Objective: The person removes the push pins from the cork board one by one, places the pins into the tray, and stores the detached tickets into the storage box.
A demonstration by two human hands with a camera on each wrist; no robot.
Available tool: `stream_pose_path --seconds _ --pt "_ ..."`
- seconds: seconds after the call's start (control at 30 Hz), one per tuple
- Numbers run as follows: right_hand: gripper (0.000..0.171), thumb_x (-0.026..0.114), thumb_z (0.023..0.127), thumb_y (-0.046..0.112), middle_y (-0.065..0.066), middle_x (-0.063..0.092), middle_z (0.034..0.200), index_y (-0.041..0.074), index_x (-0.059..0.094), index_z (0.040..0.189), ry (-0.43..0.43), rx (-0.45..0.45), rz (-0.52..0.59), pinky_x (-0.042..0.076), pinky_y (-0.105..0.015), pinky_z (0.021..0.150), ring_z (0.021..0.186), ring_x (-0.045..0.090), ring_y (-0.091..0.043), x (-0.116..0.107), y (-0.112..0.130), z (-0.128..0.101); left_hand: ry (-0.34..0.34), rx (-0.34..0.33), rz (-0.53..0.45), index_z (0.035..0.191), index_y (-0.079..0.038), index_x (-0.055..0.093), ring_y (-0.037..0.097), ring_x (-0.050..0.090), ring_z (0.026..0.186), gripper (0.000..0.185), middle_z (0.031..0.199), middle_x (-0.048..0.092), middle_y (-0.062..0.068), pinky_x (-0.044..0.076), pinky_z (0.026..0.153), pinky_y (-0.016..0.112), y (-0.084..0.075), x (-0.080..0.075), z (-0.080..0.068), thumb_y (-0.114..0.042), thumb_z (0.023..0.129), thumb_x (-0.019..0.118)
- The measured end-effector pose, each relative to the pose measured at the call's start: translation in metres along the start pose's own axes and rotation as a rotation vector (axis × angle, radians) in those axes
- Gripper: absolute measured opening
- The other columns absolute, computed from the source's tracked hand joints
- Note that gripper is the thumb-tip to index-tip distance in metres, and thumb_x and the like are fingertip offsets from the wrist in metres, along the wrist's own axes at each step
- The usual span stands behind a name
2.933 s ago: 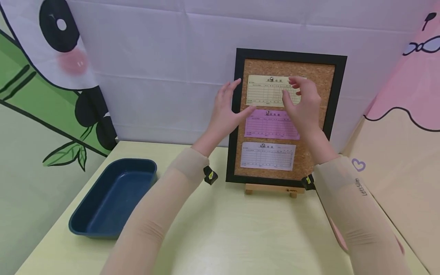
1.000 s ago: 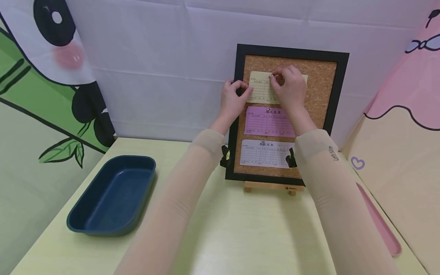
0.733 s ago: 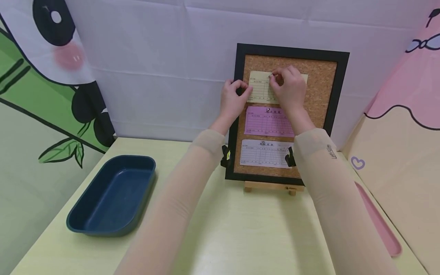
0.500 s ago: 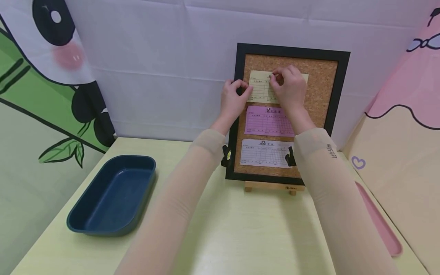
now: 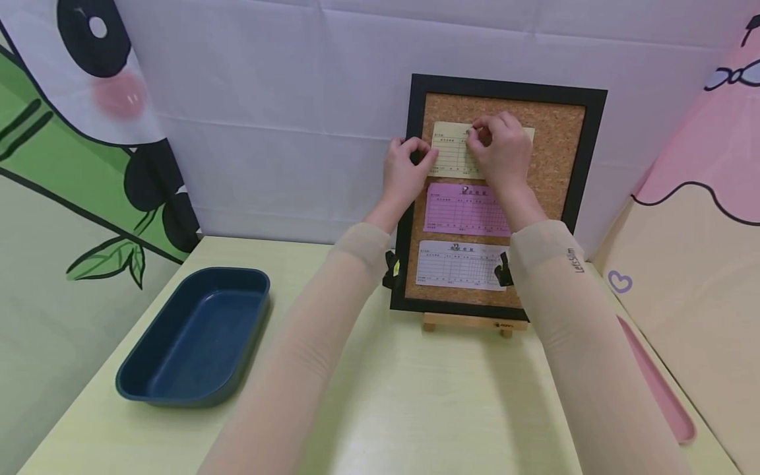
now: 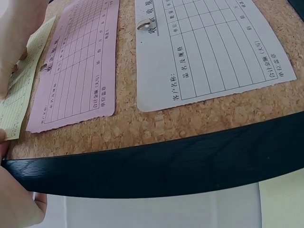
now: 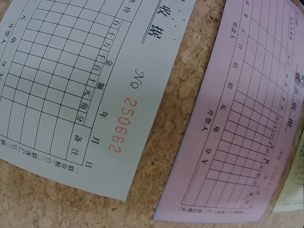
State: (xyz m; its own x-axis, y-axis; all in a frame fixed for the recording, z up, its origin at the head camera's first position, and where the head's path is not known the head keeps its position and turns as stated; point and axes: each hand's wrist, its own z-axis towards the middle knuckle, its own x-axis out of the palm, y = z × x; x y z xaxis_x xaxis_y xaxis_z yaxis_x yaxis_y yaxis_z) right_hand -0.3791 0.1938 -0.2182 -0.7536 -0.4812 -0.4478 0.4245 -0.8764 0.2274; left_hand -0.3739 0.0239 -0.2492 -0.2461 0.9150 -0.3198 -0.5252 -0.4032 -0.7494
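Both hands work at the yellow receipt slip on a cork board.

The right hand has curled fingers pinching at the pushpin at the top of the yellow receipt slip, uppermost on the cork board; the left hand pinches its left edge. Pink slip and white slip hang below; a blue tray sits on the surface.

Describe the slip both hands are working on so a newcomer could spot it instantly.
A black-framed cork board stands on a small easel at the table's back edge. Three slips are pinned in a column; it is the top, pale yellow slip, above the pink slip and white slip.
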Motion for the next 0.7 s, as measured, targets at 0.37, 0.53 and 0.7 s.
stream_pose_path --seconds 0.37,0.53,0.7 --pt "0.024 0.056 0.092 0.020 -0.014 0.063 0.086 0.000 0.069 0.093 -0.018 -0.026 0.015 0.042 -0.034 0.070 0.078 0.056 -0.024 -0.0007 0.0003 -0.0008 0.011 -0.026 0.000 0.090 -0.010 0.064 0.021 0.046 0.117 0.021 0.120 0.048 0.009 0.033 0.104 0.029 0.0012 0.0001 0.0017 -0.032 0.091 0.062" --pt "0.024 0.057 0.091 0.021 -0.014 0.063 0.086 0.000 0.069 0.093 -0.026 -0.027 0.027 0.043 -0.035 0.070 0.078 0.056 -0.024 -0.0013 -0.0002 -0.0008 0.009 -0.023 0.005 0.090 -0.011 0.064 0.020 0.047 0.115 0.021 0.118 0.048 0.009 0.034 0.103 0.028 0.0004 -0.0001 0.0013 -0.032 0.091 0.062" --pt "0.025 0.058 0.091 0.022 -0.014 0.063 0.087 0.000 0.069 0.093 -0.025 -0.032 0.038 0.045 -0.035 0.071 0.079 0.057 -0.023 -0.0022 -0.0011 -0.0014 0.009 -0.028 0.005 0.089 -0.010 0.064 0.021 0.044 0.123 0.020 0.123 0.048 0.009 0.031 0.107 0.028 -0.0009 -0.0005 0.0010 -0.031 0.091 0.062"
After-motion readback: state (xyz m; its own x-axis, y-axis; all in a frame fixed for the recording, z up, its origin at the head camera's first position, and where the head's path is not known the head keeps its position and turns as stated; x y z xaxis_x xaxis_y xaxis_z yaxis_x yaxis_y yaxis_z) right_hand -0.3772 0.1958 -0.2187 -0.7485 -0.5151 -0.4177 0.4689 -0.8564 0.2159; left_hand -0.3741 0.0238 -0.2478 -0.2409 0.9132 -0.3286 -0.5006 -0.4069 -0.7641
